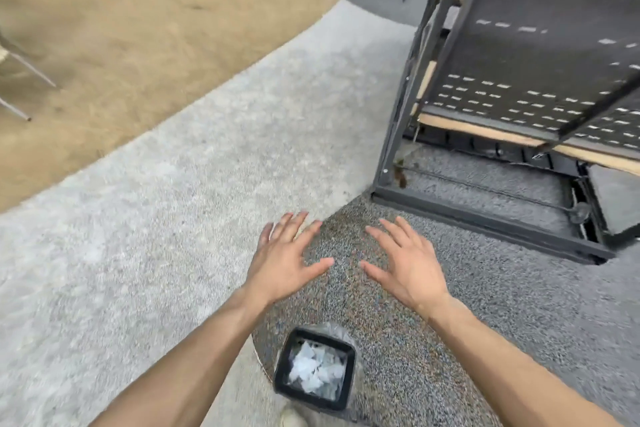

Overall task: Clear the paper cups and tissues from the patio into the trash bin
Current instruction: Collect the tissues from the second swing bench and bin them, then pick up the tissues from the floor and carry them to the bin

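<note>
Small black square plastic trash bin (348,354) with clear liner standing on the ground at bottom centre, part on dark speckled gravel paving (485,305), part by the edge of pale grey concrete path (173,201). Inside the bin: crumpled white tissues or paper (317,371), too blurry to tell which, no cup shape made out. Left hand (285,262) stretched out beyond the bin, palm down, fingers spread wide, nothing held. Right hand (407,263) also beyond the bin and to its right, palm down, fingers splayed, nothing held. Both hands in the air above the ground, thumbs pointing toward each other with a gap between, bare forearms passing either side of the bin. Dark grey metal frame with perforated panel (536,45) far beyond the bin to the right, tilted, base bar on the gravel paving. Tan dry lawn (138,45) far beyond the bin to the left, past the concrete path. Thin metal chair legs (24,66) on that lawn at the left edge. Shoe tip (292,418) just nearer than the bin, touching the bottom edge of view. Motion blur over most of the scene.
</note>
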